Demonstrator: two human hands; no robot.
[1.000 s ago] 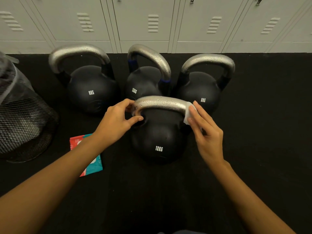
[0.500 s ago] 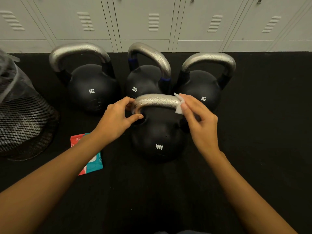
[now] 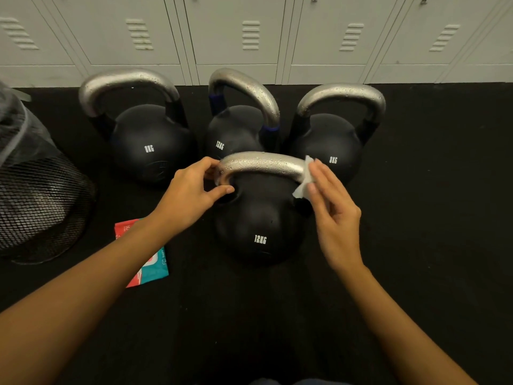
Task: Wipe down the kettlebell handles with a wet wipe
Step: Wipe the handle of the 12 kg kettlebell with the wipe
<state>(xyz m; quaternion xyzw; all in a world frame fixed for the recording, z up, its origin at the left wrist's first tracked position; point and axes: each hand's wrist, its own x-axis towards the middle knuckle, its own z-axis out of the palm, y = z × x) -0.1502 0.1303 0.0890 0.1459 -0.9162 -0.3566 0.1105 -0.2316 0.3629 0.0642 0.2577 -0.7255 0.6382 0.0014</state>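
A black 12KG kettlebell [image 3: 256,220] stands nearest me on the floor, its silver handle [image 3: 263,164] beaded with droplets. My left hand [image 3: 191,194] pinches the handle's left end between thumb and fingers. My right hand [image 3: 333,207] presses a white wet wipe [image 3: 305,180] with straight fingers against the handle's right end. Behind stand three more kettlebells: an 8KG [image 3: 151,143] at the left, a 12KG [image 3: 236,129] in the middle, an 8KG [image 3: 330,145] at the right, all with wet silver handles.
A red and teal wipe packet [image 3: 151,266] lies on the black floor [image 3: 430,218] under my left forearm. A black mesh bin [image 3: 36,201] with a liner stands at the left. Pale lockers [image 3: 249,37] line the back.
My right hand has slid the wipe along the handle's right end, up toward the top and back down the right corner. My left hand has kept its hold.
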